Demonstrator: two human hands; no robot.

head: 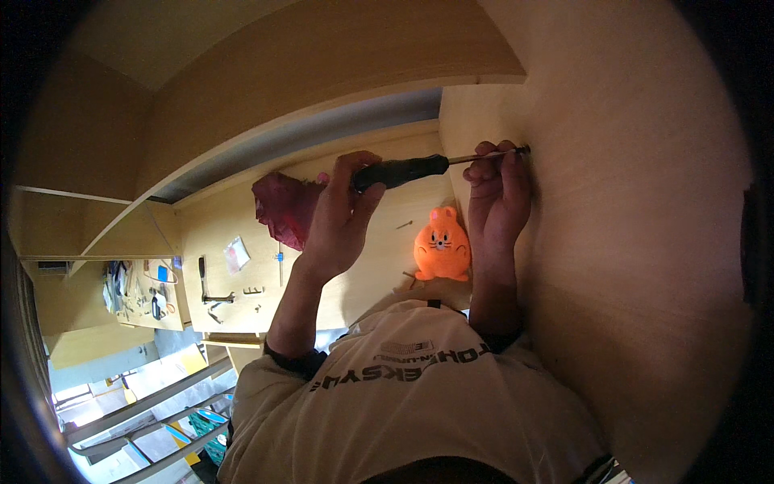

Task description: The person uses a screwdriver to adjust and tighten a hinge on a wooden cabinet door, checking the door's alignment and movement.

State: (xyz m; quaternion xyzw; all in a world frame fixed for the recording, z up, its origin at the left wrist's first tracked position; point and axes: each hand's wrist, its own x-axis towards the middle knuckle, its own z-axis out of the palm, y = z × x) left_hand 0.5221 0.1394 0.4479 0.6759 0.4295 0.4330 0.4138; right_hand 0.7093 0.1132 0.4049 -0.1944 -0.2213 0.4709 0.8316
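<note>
My left hand (335, 227) grips the rear of a screwdriver with a dark handle (402, 172), held nearly level across the picture. At the right, my right hand (499, 193) pinches the far end of its metal shaft (465, 158) beside the wooden side panel (617, 181). The tip meets a small dark spot on that panel; what fitting or screw sits there is hidden by my fingertips. A crumpled dark red plastic bag (284, 209) lies behind my left hand. Near my right wrist is an orange plush toy (442, 248) with a whiskered face.
On the wooden board (363, 290) lie a hammer (205, 281), a small clear packet (236, 254), a loose screw (404, 224) and small metal parts (254, 291). Wooden shelf panels (338, 42) arch overhead. Tools crowd another shelf (172, 302) at left; a metal ladder (151, 402) stands below left.
</note>
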